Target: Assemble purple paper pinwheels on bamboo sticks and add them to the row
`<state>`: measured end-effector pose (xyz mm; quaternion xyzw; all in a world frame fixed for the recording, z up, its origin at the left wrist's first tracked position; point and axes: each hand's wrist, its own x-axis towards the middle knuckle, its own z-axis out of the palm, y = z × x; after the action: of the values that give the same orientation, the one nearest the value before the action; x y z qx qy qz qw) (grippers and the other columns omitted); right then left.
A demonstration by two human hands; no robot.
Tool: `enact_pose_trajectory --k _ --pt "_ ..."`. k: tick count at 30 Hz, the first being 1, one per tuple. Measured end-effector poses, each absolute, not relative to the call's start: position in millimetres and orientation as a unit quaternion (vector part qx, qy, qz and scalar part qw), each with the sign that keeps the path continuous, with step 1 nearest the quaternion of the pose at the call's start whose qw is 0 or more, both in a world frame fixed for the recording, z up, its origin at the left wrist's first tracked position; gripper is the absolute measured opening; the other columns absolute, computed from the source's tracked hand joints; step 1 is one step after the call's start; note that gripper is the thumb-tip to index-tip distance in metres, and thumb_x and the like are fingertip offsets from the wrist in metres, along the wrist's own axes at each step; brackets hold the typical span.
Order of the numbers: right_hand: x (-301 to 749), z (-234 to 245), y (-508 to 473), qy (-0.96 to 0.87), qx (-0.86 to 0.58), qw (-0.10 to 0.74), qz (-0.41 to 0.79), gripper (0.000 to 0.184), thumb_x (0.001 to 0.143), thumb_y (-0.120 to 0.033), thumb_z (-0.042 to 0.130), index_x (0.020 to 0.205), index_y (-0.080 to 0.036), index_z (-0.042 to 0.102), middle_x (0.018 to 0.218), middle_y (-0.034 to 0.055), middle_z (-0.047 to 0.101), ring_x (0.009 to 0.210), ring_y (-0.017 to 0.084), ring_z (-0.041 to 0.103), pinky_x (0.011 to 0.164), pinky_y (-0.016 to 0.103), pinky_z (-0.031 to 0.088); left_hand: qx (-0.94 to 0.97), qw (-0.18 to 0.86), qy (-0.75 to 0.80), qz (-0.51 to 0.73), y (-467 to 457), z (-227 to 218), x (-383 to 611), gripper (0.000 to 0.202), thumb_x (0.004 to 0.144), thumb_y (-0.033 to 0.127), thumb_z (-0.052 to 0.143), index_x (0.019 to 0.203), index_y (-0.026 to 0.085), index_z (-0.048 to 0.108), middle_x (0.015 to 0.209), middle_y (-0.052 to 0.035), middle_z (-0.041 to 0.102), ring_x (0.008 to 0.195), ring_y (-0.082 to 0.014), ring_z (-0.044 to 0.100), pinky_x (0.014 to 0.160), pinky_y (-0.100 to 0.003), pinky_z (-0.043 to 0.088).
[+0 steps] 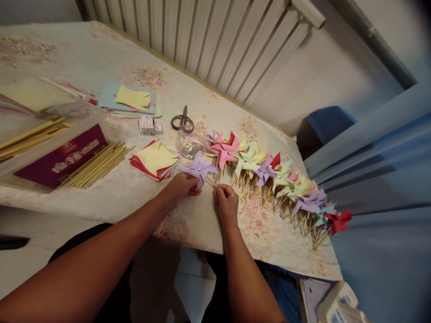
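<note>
A purple paper pinwheel [200, 169] on a thin wooden stick is held over the table between my two hands. My left hand [185, 184] grips it at the paper blades, with the fingertips partly hidden behind them. Pinched in the fingers of my right hand [228, 202] is the stick [212, 181]. Just beyond the pinwheel lies a clear bag of small metal pins [191, 148]. A stack of square cut paper [156, 159], yellow on top, is left of my left hand. To the right stretches a long row of finished-looking pinwheels [266, 171] in several colours.
Black-handled scissors [182, 122] lie near small white boxes [147, 125] and a pile of coloured paper [129, 99]. At left, wooden sticks [97, 165] lean by a purple-labelled box [63, 157]. A radiator [202, 40] backs the flowered tablecloth [188, 80]; a blue curtain [377, 179] hangs right.
</note>
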<state>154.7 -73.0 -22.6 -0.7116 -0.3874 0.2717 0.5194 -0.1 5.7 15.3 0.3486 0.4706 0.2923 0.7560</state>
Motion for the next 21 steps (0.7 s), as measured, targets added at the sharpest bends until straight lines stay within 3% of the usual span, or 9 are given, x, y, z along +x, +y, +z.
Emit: enact_pose_trajectory --k 15,21 --pt "145.1 -11.4 -73.8 -0.406 -0.700 0.498 0.312 0.022 0.072 -0.038 0.058 0.076 -0.019 0.067 0.062 -0.0031 0.056 0.058 0.013 0.045 0.056 0.025 0.037 0.340 0.753 0.439 0.352 6.6 4.1 8.7 0.009 0.064 0.020 0.069 0.062 0.014 0.063 0.061 0.0011 0.058 0.057 -0.0095 0.052 0.063 -0.025 0.048" --pt "143.1 -10.3 -74.1 -0.412 -0.695 0.493 0.324 0.022 0.070 -0.039 0.059 0.075 -0.019 0.066 0.060 -0.0033 0.053 0.057 0.013 0.042 0.054 0.025 0.034 0.408 0.715 0.442 0.356 7.6 -2.5 9.3 0.018 0.065 0.027 0.068 0.056 0.015 0.058 0.052 0.0032 0.051 0.050 -0.0073 0.040 0.050 -0.023 0.028"
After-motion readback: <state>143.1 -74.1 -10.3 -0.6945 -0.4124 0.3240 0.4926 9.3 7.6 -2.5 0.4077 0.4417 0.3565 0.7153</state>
